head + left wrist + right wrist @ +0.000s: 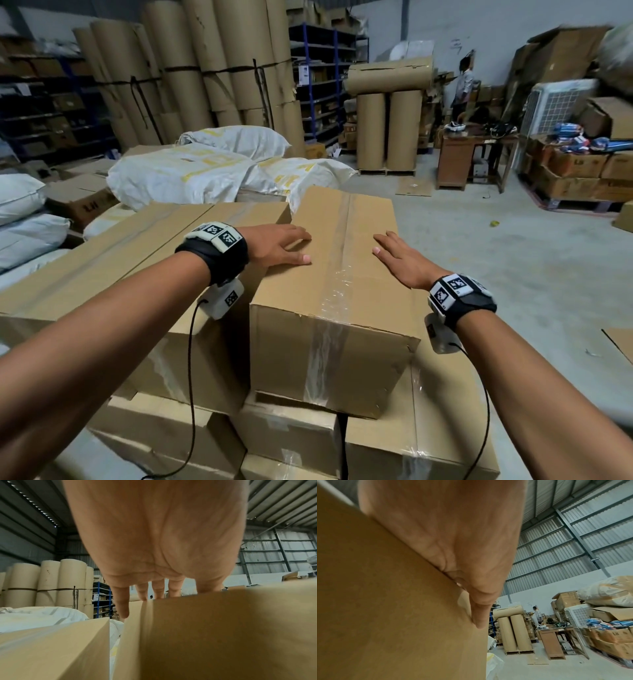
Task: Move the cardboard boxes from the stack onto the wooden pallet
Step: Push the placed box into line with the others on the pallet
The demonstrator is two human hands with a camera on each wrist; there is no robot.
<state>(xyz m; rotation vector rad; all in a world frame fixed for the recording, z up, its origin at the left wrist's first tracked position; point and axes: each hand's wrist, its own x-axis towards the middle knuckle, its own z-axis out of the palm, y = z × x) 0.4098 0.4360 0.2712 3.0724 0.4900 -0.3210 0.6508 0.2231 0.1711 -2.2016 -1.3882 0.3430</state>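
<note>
Both hands, left hand (277, 245) and right hand (402, 262), are laid flat, fingers straight, on the taped cardboard box (337, 308) topping the stack (212, 370).

Even, fairly dim warehouse light fills the head view, with soft shadows beneath the arms and between the stacked cardboard boxes (281, 435). Clear tape (329, 301) on the top box shows a pale sheen. The picture bends and smears toward its edges, most at the upper right. In both wrist views the near palm and cardboard are blurred, while the distant paper rolls (513, 632) stay sharper. A row of bright points glints along the roof (34, 505).
</note>
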